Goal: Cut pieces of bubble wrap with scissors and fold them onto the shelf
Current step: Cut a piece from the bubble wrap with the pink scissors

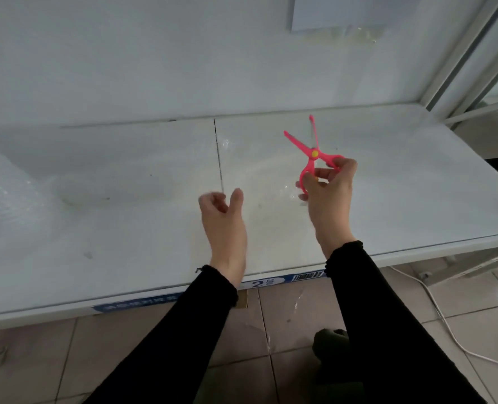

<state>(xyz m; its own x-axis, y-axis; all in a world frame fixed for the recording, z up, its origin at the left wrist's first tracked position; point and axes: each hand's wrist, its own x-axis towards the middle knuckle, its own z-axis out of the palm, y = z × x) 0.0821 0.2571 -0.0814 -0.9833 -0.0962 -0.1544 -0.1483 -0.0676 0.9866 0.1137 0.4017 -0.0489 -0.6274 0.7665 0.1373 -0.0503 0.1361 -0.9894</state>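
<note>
My right hand (328, 193) grips the handles of pink scissors (310, 154) with a yellow pivot. Their blades are spread apart and point up and away, above the white shelf (387, 176). My left hand (223, 217) hovers over the shelf's middle with loosely curled fingers and holds nothing. A roll of clear bubble wrap (5, 199) lies at the far left of the shelf. A sheet of it (110, 185) spreads flat from the roll toward the middle, hard to make out against the white surface.
The shelf has a seam (219, 158) down its middle and a white back wall. A metal frame post (469, 53) rises at the right. Below are a tiled floor, a printed cardboard edge (271, 282) under the shelf front, and a white cable (446, 322) at the right.
</note>
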